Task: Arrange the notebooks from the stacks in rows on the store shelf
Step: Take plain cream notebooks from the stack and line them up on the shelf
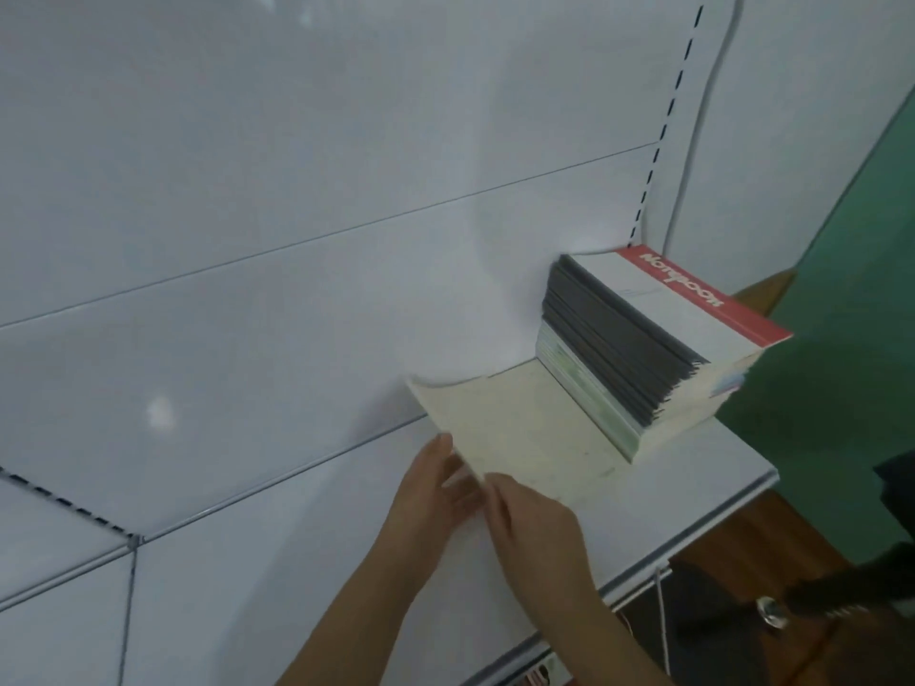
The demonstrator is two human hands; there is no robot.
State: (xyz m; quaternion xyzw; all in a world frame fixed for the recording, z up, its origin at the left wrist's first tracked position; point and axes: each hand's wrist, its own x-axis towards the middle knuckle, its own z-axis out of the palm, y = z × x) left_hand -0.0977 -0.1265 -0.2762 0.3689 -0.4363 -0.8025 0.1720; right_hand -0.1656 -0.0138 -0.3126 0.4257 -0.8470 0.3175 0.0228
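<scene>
**Cream notebook half on the shelf, both hands at its near corner**

A cream-covered notebook (525,428) lies flat on the white shelf (693,492), just left of the stack of notebooks (658,349) at the shelf's right end; a narrow strip of bare shelf seems to part them. Its long axis runs from the near-left corner, at the hands, away toward the back panel (247,190), roughly parallel to the stack's spines.

The left hand (431,492) pinches the near-left edge, fingers reaching under the cover. The right hand (534,522) rests on top of the near corner with fingers fairly straight, pressing down; blur makes the exact contact hard to read. The right hand sits nearer the stack.

The far corner curls up slightly against the back panel. Judging from this, the next move is to push the notebook rightward beside the stack.
</scene>
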